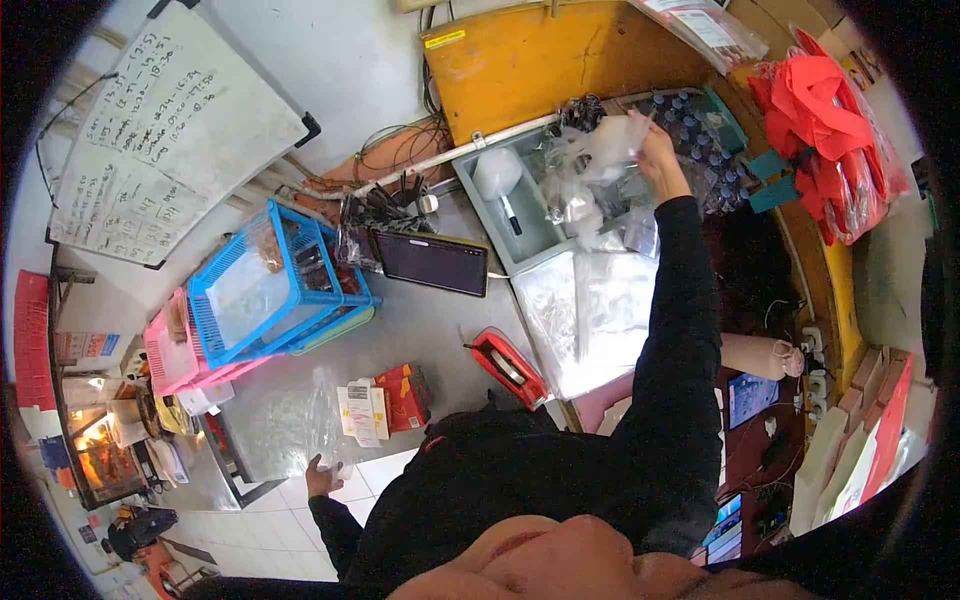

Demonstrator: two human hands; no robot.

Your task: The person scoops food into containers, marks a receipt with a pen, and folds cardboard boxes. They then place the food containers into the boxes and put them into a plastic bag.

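My right hand (658, 155) reaches over the grey divided tray (540, 245) and grips a crumpled clear plastic bag (612, 145). Other clear wrappings lie in the tray below it. A white pouch and a black-and-white pen-like item (513, 215) sit in the left compartment. My left hand (322, 478) is low at the table's front edge, its fingers apart, close to a clear plastic sheet (315, 420). Right of that sheet are paper slips (363, 414) and a red box (403, 397).
A phone (432, 264) lies beside black cables (390, 215). Blue baskets (245, 290) and a pink basket (170, 345) stand left. An open red pouch (507, 370) lies near my body. Clear plastic sheets (585, 310) lie below the tray. Another person (140, 535) is at far lower left.
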